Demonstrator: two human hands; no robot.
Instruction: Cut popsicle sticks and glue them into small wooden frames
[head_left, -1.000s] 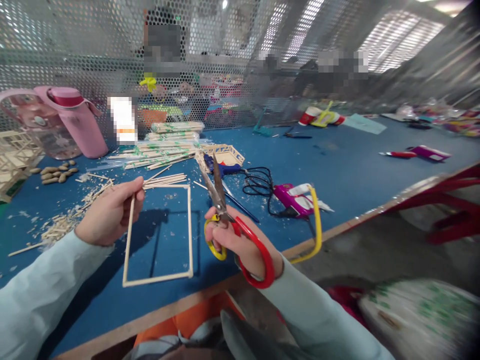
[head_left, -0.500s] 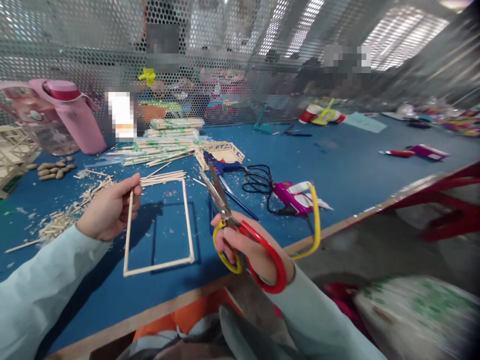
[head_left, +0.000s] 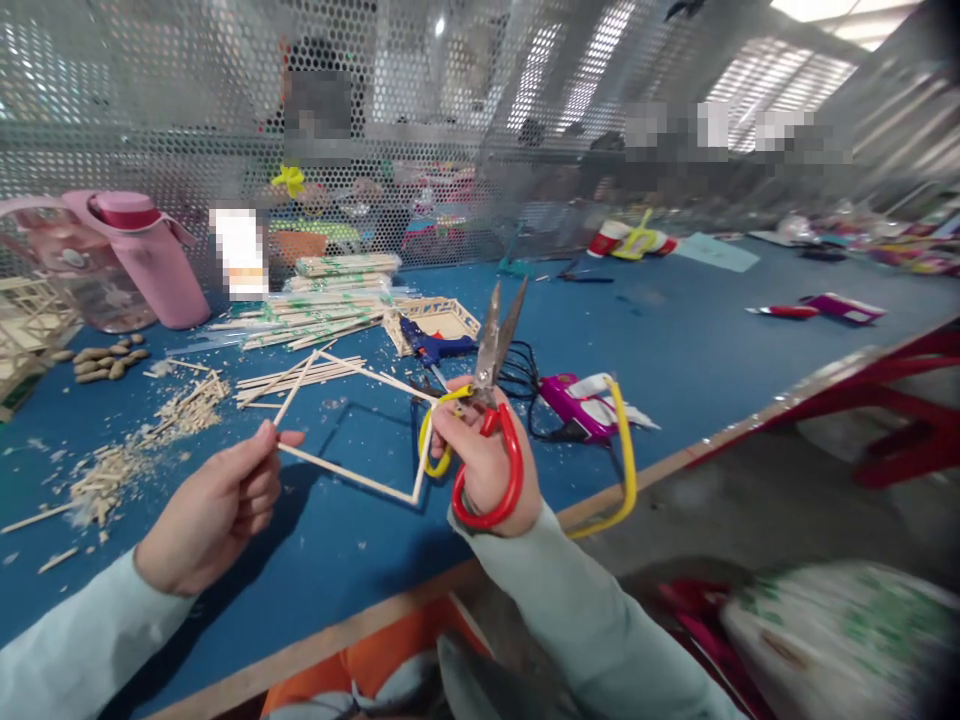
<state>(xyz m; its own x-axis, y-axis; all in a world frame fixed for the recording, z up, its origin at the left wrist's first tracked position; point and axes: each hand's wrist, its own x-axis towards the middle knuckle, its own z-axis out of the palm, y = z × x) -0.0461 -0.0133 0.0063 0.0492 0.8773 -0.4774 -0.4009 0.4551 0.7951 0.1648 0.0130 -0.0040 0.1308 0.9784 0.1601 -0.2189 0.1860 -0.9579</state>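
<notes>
A four-sided frame of thin wooden sticks (head_left: 349, 474) is held in the air above the blue table, tilted. My left hand (head_left: 217, 500) pinches its near left corner between thumb and fingers. My right hand (head_left: 487, 455) is closed around the red and yellow handles of a pair of scissors (head_left: 489, 365), whose parted blades point up and away. Fingers of that hand also meet the frame's right side. Under the frame lies a row of loose sticks (head_left: 300, 378). A blue glue gun (head_left: 435, 342) rests just beyond the scissors, partly against a small stick-built tray (head_left: 450, 315).
Stick offcuts (head_left: 150, 440) and peanuts (head_left: 101, 362) lie on the left, near a pink bottle (head_left: 154, 255). Bundled sticks (head_left: 345, 270) are stacked by the perforated screen. On the right are a purple glue gun (head_left: 577, 405), a yellow strip (head_left: 628, 450) and a red-handled knife (head_left: 784, 312).
The stick frame has turned and tilted, and its right side has come to my right hand. The scissors have swung upright. My left hand has moved down towards me with its corner.
</notes>
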